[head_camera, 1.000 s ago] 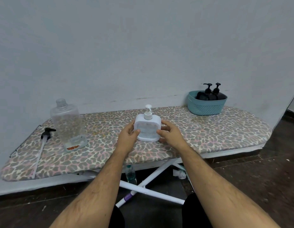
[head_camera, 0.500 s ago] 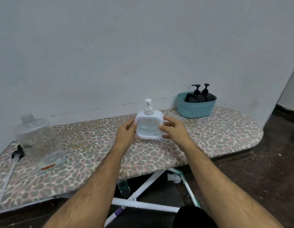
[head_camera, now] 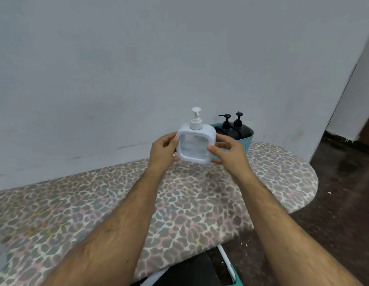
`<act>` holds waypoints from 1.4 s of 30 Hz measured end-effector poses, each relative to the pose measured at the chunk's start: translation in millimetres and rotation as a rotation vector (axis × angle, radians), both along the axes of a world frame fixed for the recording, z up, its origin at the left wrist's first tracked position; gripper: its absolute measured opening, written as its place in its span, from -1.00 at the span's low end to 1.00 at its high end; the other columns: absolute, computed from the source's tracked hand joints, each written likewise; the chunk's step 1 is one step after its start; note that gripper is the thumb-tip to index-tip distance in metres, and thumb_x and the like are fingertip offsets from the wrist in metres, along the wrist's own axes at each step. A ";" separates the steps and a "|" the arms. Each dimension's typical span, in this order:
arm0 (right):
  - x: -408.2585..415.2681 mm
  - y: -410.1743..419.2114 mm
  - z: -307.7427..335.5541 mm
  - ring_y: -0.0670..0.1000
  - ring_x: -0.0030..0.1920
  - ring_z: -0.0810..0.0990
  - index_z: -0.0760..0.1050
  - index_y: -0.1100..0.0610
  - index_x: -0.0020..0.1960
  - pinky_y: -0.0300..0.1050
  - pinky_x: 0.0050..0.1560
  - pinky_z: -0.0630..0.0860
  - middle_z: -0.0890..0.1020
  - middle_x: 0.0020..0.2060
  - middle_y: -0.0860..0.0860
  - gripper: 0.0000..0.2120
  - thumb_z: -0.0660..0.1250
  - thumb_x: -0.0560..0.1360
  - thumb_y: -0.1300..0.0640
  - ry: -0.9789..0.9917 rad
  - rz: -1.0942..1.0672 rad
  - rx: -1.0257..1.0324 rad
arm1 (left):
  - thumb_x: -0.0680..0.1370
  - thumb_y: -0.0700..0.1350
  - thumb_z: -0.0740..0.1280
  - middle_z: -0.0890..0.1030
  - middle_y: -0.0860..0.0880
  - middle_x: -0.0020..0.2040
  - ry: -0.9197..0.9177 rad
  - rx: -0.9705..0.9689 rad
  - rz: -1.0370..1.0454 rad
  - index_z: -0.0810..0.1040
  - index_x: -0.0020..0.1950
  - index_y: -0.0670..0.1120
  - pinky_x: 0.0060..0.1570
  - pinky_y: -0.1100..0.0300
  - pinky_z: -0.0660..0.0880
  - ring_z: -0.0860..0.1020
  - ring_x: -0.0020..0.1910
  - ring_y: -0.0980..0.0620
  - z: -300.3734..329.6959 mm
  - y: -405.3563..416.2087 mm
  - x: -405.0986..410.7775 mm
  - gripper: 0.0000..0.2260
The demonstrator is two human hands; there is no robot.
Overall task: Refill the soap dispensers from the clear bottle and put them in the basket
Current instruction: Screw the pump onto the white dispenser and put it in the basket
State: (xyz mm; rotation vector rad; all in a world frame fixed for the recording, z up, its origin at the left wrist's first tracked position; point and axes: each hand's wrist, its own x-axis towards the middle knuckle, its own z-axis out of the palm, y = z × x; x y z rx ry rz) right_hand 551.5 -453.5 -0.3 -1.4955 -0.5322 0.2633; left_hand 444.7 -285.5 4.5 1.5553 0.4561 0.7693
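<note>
A white square soap dispenser [head_camera: 195, 144] with a clear window and a white pump is held upright above the ironing board. My left hand [head_camera: 163, 150] grips its left side and my right hand [head_camera: 229, 150] grips its right side. Just behind it to the right stands the teal basket [head_camera: 248, 141], partly hidden by the dispenser and my right hand. Two black pump dispensers [head_camera: 236, 127] sit inside the basket. The clear bottle is out of frame.
The leopard-print ironing board [head_camera: 179, 203] runs along the grey wall, its rounded end at the right. Dark floor lies to the right and below. A white and teal board leg [head_camera: 226, 263] shows at the bottom edge.
Both hands have lifted the white dispenser off the board and carried it right, close to the basket. The view has swung right, so the clear bottle and loose pump have left the frame.
</note>
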 end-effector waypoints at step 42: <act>103.1 27.8 -20.0 0.02 -0.22 0.55 0.50 0.05 -0.17 0.05 -0.13 0.52 0.56 -0.26 -0.06 -0.57 0.44 0.38 -0.32 -0.524 -0.395 -0.697 | 0.61 -0.14 0.28 0.60 0.01 0.27 0.326 0.318 -0.203 0.53 0.36 -0.07 0.32 0.05 0.46 0.54 0.25 0.04 -18.6 38.3 173.4 -0.68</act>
